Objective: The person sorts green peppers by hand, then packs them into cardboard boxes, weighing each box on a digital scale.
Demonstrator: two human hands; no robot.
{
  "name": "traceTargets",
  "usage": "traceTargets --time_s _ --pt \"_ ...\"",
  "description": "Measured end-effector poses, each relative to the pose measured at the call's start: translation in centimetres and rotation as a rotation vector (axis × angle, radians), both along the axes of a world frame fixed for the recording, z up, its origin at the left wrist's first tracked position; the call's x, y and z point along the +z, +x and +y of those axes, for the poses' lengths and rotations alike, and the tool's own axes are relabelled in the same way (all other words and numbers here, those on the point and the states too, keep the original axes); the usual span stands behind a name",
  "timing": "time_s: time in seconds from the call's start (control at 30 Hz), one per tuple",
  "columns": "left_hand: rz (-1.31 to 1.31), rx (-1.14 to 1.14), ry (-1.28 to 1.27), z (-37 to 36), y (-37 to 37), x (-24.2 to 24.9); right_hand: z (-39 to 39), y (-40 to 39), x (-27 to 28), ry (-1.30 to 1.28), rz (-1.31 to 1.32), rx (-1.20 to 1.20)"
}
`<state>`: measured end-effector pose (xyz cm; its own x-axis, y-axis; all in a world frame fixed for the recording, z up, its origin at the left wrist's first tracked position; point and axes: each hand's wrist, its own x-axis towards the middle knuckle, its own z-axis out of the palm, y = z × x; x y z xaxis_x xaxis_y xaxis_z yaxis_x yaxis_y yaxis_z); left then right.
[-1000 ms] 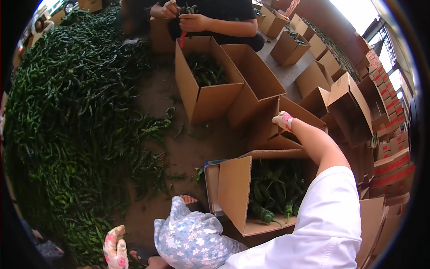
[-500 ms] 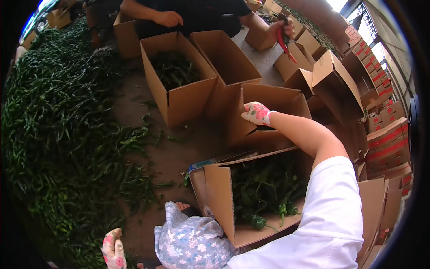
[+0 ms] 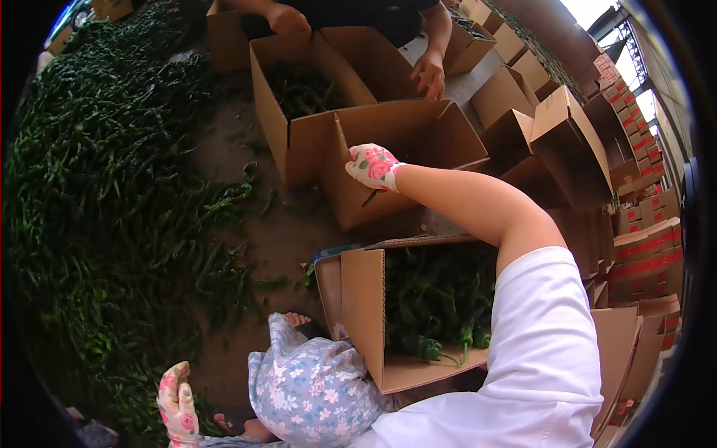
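The rim of an empty cardboard box (image 3: 403, 160) — just beyond the pepper-filled box (image 3: 373, 321) — is gripped by the gloved right hand (image 3: 373, 166), fingers curled; the left hand (image 3: 176, 403) is held open, empty, low beside the knee.

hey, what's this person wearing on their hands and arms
Both hands wear pale fabric gloves printed with pink and red flowers with touches of green: the right hand and the left hand. The right arm has a short white sleeve covering the shoulder and upper arm, bare below it. The left arm's sleeve is out of view.
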<state>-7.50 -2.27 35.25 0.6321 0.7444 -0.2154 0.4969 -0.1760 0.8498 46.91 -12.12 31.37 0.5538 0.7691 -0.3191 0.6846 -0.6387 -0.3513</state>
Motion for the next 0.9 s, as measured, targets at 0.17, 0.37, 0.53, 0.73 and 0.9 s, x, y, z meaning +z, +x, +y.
traceTargets --time_s 0.17,0.37,0.53,0.73,0.9 --pt "0.012 -0.015 0.069 -0.6 -0.4 1.3 -0.1 0.3 2.0 0.063 0.542 -0.103" --pt "0.284 -0.134 0.294 -1.6 -3.4 7.0 -1.9 -2.7 12.3 0.178 0.502 -0.002" --pt "0.245 -0.014 0.372 -4.0 -9.4 9.8 -5.4 -15.6 18.9 0.329 -0.106 0.511" --pt "-0.04 0.45 0.221 -8.9 -15.5 10.9 -10.0 -26.0 19.0 0.701 -0.104 0.681" --pt "-0.1 0.457 0.206 -10.4 -20.3 9.7 -11.5 -35.4 8.5 0.974 0.735 -0.002"
